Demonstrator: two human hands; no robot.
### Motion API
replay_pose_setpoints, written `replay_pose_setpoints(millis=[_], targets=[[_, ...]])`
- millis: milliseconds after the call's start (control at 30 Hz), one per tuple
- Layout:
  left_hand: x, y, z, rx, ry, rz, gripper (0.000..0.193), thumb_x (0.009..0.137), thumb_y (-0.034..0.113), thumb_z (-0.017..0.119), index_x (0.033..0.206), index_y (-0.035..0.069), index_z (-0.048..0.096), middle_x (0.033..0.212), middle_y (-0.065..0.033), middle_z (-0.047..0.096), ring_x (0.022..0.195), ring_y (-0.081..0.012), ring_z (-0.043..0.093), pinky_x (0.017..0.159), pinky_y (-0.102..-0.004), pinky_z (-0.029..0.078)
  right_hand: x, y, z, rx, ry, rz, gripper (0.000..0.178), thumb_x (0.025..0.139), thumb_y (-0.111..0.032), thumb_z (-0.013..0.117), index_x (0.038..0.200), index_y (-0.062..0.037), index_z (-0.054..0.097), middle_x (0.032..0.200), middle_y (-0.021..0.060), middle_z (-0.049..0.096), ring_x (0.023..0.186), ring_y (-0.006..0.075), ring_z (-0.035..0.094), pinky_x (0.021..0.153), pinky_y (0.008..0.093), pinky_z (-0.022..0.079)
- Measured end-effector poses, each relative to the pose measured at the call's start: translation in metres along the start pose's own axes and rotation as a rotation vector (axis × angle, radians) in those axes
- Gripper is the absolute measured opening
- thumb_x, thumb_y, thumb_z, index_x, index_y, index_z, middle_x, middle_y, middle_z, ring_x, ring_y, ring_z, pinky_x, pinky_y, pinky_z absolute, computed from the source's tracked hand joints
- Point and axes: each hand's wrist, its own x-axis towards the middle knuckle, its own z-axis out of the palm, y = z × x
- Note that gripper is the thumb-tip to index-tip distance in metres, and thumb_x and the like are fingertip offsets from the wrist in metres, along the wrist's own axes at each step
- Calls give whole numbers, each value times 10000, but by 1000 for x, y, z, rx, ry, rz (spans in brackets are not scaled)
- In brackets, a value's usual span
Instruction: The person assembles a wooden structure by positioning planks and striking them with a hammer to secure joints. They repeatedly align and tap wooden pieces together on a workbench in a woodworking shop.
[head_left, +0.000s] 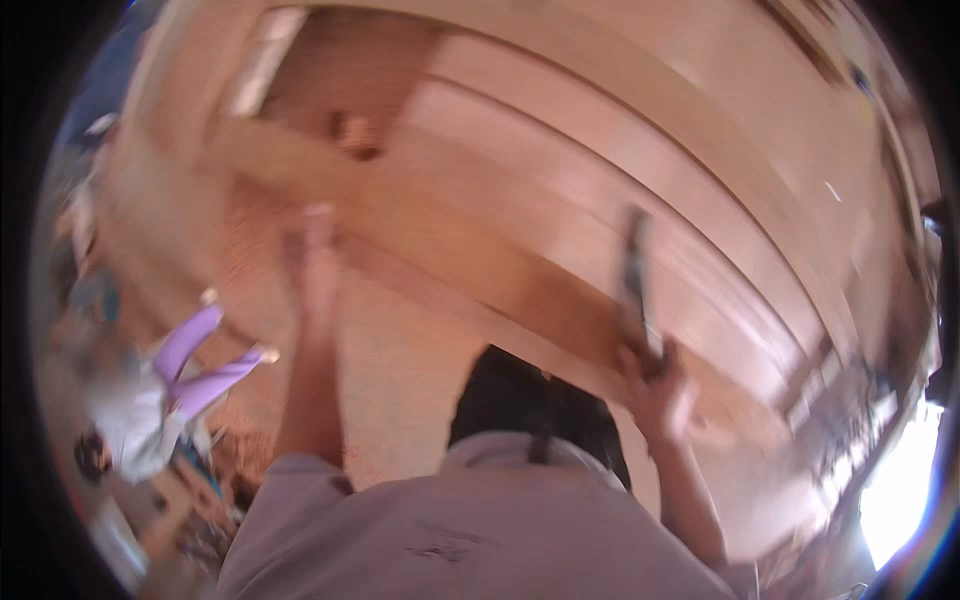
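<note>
My right hand [662, 405] is closed around the lower end of a long, narrow dark tool [634, 270]. The tool points away from me over a large wooden frame with pale panels [590, 165]; motion blur hides its exact kind. Stretched forward, my left hand [313, 245] is near a long yellowish-brown board [440, 235] of that frame. Its fingers are smeared, so their pose is unclear, and I cannot make out whether it touches the wood.
A person in purple trousers [190, 345] is at the left, close to wood pieces [170, 500]. Beyond my left hand lies a reddish-brown recess [345, 70] with a small blurred object [355, 135]. Bright light [900, 490] comes from the lower right.
</note>
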Motion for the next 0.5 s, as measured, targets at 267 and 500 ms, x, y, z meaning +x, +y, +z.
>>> replay_pose_setpoints(millis=[267,500], targets=[[-145,103,56,129,-279,635,183,956,112,705,1071,-21,652,1032,-93,668,924,-186,637,824,-338,521,-50,58,-13,270,63,-406,285,838,-148,789,1020,-22,609,712,154,624,628,371,644,567,424,511],[-259,149,207,111,-937,1137,201,826,61,734,1020,37,689,1006,-104,667,906,-308,629,799,-432,509,-150,182,-22,381,215,-257,195,855,-54,713,1006,27,620,780,142,655,643,270,662,557,358,514]])
